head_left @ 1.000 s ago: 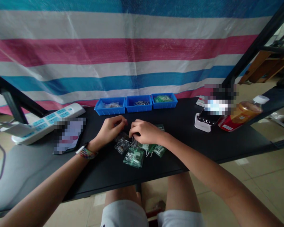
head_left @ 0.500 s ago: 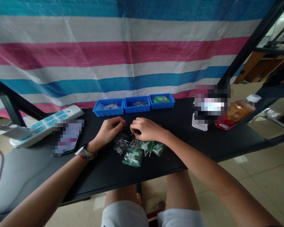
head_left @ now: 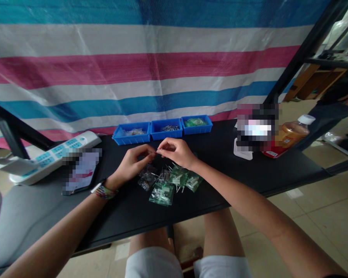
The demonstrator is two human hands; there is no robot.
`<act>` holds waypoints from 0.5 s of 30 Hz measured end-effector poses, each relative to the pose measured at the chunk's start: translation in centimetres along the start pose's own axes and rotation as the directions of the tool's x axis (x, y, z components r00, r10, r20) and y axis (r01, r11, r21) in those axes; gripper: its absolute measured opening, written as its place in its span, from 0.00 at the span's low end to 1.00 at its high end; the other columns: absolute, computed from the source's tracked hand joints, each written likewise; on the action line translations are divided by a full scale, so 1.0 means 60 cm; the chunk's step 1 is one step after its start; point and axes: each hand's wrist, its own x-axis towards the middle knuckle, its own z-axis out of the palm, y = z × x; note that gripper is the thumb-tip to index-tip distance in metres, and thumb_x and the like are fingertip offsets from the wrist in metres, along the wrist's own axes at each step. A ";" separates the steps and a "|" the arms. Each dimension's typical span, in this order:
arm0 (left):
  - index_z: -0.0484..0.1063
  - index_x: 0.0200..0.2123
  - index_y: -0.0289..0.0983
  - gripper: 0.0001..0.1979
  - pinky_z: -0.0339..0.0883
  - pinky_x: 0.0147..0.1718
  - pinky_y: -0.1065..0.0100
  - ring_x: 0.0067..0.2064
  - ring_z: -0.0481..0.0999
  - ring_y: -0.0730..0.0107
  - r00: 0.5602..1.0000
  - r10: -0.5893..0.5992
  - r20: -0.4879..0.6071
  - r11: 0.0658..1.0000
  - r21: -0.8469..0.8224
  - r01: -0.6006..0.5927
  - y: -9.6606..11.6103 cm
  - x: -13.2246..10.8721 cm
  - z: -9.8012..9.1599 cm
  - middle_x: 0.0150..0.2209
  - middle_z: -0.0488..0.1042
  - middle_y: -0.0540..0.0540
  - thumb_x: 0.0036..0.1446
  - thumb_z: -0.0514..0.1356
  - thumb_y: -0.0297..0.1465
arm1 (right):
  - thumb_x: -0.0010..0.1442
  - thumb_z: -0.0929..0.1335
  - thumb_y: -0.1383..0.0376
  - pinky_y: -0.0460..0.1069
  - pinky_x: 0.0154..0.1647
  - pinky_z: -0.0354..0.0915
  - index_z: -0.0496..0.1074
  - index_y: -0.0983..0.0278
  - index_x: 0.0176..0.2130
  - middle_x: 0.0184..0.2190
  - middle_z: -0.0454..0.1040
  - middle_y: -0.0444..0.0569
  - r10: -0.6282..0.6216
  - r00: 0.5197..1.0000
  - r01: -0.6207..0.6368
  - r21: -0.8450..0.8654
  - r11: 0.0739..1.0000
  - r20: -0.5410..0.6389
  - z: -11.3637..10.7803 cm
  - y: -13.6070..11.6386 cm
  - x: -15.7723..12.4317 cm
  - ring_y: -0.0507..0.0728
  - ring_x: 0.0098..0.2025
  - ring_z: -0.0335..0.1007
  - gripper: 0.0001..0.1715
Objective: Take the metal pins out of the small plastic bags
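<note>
Moved the right hand (head_left: 178, 152) up off the green plastic packets (head_left: 161, 194) to the left hand (head_left: 133, 160), fingertips meeting or nearly so.
Drawn thumb-to-forefinger on both sides, with no telling from this view of any small piece clamped between. Uncovered by that shift: thin pins (head_left: 171, 167) jutting among the packets, spread on the black tabletop (head_left: 127, 216) just below the hands, beside clear packets (head_left: 147, 179). Apparently passed from picking at the pile to two-handed fingertip work, nearer the blue bins (head_left: 166, 135).
</note>
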 end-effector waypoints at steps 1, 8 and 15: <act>0.77 0.36 0.36 0.21 0.71 0.34 0.67 0.33 0.77 0.64 1.000 0.003 -0.014 1.000 -0.001 -0.003 0.000 0.000 0.001 0.31 0.78 0.46 0.65 0.64 0.50 | 0.61 0.76 0.56 0.48 0.36 0.71 0.77 0.63 0.36 0.32 0.79 0.45 0.003 1.000 -0.003 -0.009 1.000 -0.013 0.001 0.002 0.000 0.53 0.32 0.75 0.13; 0.75 0.32 0.36 0.24 0.67 0.32 0.69 0.31 0.75 0.67 0.997 -0.025 -0.075 1.000 0.011 0.026 -0.001 -0.001 0.005 0.28 0.76 0.47 0.68 0.61 0.51 | 0.61 0.74 0.61 0.48 0.35 0.73 0.78 0.62 0.40 0.35 0.80 0.46 -0.029 0.994 0.023 -0.052 0.998 -0.109 0.002 0.003 -0.004 0.54 0.35 0.77 0.08; 0.77 0.32 0.37 0.26 0.68 0.33 0.67 0.30 0.76 0.65 0.993 -0.057 -0.103 0.997 0.042 0.061 -0.008 0.000 0.004 0.27 0.77 0.45 0.72 0.56 0.51 | 0.62 0.73 0.60 0.48 0.34 0.72 0.77 0.62 0.37 0.32 0.79 0.46 -0.034 0.992 0.025 -0.080 0.997 -0.122 0.001 -0.007 -0.007 0.54 0.34 0.76 0.07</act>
